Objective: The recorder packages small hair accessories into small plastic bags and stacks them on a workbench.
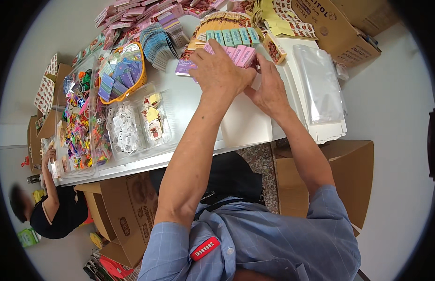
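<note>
- Two short rows of small packets sat at the far side of the table (187, 107): pink packets (245, 56) between the hands, teal packets (235, 36) just beyond. Whether the pink row was lifted could not be told.
- The left hand (221, 70) arched over the pink row's left part, fingers bent and parted; what they pinched, if anything, was hidden.
- The right hand (269, 89) was at the row's right end, fingers curved; whether it pressed there could not be told.
- The packets looked light, fairly stiff and smooth, liable to slide apart or dent; gentle inward pressure at both ends seemed the best hold.
- Small lettering marked the teal packets and a purple packet (183, 68) beside the left hand.
- Fanned yellow cards (222, 21) lay behind; clear bags (316, 79) lay to the right, a yellow basket (143, 70) to the left.
- Farther out, large dark letters covered a carton (341, 44), and a red badge (205, 248) on the shirt (273, 234) bore white capitals.
</note>
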Demonstrator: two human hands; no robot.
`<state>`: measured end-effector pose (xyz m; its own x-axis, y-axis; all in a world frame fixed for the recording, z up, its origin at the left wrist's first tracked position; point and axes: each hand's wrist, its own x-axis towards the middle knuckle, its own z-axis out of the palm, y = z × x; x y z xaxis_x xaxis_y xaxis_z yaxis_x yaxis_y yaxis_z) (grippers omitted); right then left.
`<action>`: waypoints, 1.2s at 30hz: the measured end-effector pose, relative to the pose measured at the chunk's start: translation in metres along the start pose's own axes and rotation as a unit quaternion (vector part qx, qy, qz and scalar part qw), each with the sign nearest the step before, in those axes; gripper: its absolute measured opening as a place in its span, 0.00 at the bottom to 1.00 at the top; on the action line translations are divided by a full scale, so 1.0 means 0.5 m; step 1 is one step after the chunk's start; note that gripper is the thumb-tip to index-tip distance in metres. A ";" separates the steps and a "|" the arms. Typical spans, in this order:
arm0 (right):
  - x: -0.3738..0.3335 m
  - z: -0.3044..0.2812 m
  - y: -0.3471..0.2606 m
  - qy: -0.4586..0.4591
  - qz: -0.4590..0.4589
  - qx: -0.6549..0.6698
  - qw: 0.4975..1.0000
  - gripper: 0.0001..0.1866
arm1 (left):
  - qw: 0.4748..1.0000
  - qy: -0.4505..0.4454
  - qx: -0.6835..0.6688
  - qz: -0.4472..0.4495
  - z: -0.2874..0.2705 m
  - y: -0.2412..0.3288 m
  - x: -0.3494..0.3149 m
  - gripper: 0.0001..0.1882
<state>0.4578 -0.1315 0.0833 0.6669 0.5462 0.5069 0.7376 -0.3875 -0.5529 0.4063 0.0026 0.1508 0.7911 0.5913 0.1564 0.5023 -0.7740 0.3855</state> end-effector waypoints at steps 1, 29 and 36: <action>0.002 0.004 0.006 -0.012 0.021 0.021 0.999 0.48 | 0.999 0.037 0.002 0.003 0.010 0.001 -0.001 0.53; 0.033 0.000 0.079 -0.103 0.093 0.104 0.985 0.57 | 0.958 0.067 -0.072 0.268 0.093 -0.156 0.012 0.47; 0.046 0.031 0.090 -0.090 0.123 0.134 0.979 0.51 | 0.945 0.098 -0.094 0.297 0.080 -0.161 0.025 0.51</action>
<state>0.5048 -0.1248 0.0597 0.7736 0.5925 0.2246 0.4867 -0.3288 -0.8093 0.3895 0.0634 0.0853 0.8247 0.1098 0.5549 -0.0962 -0.9395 0.3289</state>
